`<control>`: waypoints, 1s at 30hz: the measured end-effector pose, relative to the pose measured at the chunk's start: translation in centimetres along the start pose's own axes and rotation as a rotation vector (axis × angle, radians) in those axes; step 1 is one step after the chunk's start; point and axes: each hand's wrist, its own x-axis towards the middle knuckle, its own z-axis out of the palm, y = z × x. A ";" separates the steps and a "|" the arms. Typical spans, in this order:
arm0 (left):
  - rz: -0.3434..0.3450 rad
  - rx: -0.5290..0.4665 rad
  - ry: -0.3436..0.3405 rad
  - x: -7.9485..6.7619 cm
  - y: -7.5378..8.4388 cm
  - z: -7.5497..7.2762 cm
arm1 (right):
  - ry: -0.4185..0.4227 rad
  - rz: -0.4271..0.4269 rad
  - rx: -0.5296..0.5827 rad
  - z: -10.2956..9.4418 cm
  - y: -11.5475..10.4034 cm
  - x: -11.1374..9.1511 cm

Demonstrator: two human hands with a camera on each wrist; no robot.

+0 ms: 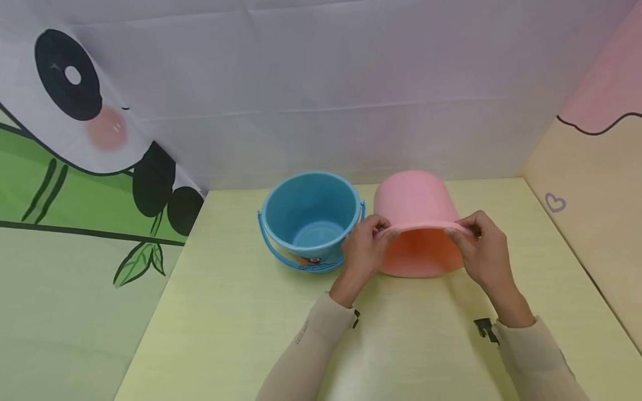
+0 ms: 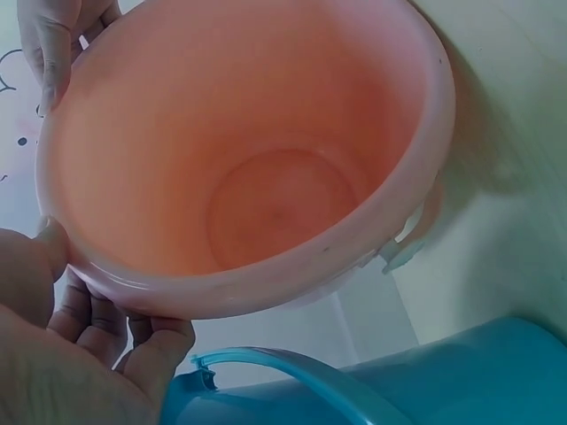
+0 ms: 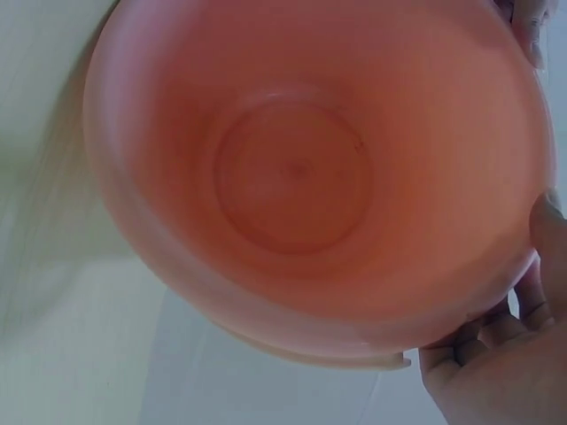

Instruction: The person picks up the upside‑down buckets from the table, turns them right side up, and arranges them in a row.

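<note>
A pink bucket (image 1: 416, 197) is tipped with its open mouth facing me, the lower rim close to the table. My left hand (image 1: 363, 245) pinches the upper rim at its left, thumb inside the mouth and fingers curled behind. At the right of the same rim, my right hand (image 1: 482, 250) grips it likewise. Both wrist views look into the bucket's bare orange-pink inside (image 2: 283, 204). Just left of it a blue bucket (image 1: 311, 206) stands upright, its blue handle (image 1: 276, 253) hanging down at the front. My left hand overlaps the blue bucket's right side in the head view.
The pale yellow table (image 1: 225, 334) runs back to a white cloth wall (image 1: 321, 128). Cartoon-printed panels stand at the left, a green one (image 1: 75, 189), and at the right, a cream one (image 1: 597, 223).
</note>
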 end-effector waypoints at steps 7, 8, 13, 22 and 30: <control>-0.026 0.016 0.010 -0.1 0.2 0.0 | -0.008 0.010 -0.010 -0.1 -0.2 0.1; -0.029 0.015 0.012 -0.1 0.2 0.0 | -0.010 0.012 -0.009 -0.1 -0.3 0.1; -0.035 -0.007 0.025 -0.3 0.4 -0.2 | -0.004 0.009 -0.006 -0.2 -0.7 0.3; -0.066 -0.062 0.037 -0.5 0.3 -0.5 | -0.035 -0.037 -0.011 -0.5 -1.9 1.2; -0.063 -0.095 0.009 -1.0 -0.1 0.2 | -0.019 -0.084 0.003 -0.3 -1.0 1.3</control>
